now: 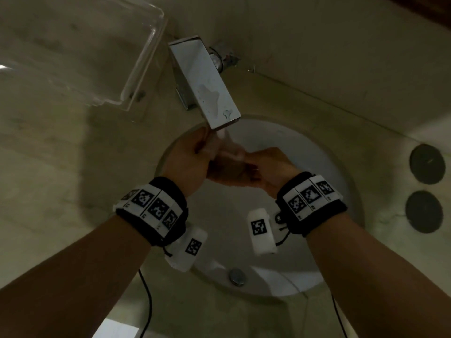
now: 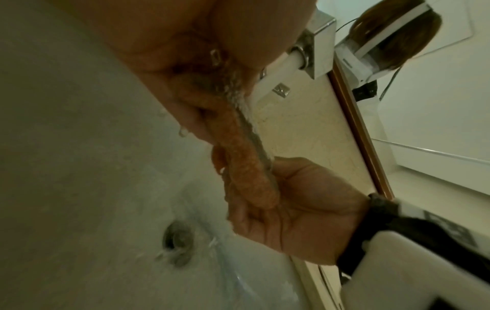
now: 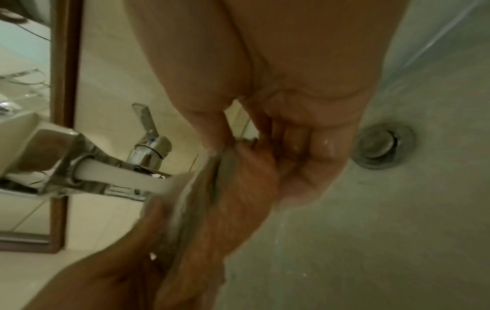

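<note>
While water (image 3: 122,177) runs, right hand (image 1: 266,167) cups the left hand (image 1: 188,157).

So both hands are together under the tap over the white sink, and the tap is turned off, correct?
Not quite. The tap is running: the right wrist view shows a white stream of water leaving the spout and hitting the hands. The rest holds: the left hand and the right hand are together under the tap, over the white sink.
</note>
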Tool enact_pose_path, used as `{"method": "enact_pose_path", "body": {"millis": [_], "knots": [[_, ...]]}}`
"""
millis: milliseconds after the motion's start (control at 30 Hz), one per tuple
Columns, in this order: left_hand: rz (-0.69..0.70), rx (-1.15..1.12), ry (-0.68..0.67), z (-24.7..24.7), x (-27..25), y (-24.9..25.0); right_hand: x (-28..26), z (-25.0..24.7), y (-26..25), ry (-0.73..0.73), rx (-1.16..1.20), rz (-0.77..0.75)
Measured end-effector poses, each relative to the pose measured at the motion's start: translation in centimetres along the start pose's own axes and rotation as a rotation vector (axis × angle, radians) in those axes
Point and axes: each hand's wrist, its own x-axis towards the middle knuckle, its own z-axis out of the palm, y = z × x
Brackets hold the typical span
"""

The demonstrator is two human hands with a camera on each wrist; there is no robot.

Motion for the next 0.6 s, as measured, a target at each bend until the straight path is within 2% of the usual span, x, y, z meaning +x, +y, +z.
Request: {"method": "enact_pose_path", "body": {"millis": [100, 200, 367, 600], "knots": [[-0.020, -0.062, 0.008, 0.0, -0.2, 0.0, 0.1, -0.1, 0.0, -0.029, -0.003, -0.024], [-0.075, -0.202, -0.006, 0.0, -0.2, 0.1, 0.2, -0.1, -0.2, -0.019, -0.002, -0.134], [-0.189, -0.387, -0.045, -0.4, 0.3, 0.1, -0.1, -1.1, -0.3, -0.115, 0.042, -0.356], [-0.278, -0.487, 0.006, -0.8, 1.0, -0.2, 0.2, -1.6, -0.5, -0.006, -0.190, -0.606]]}}
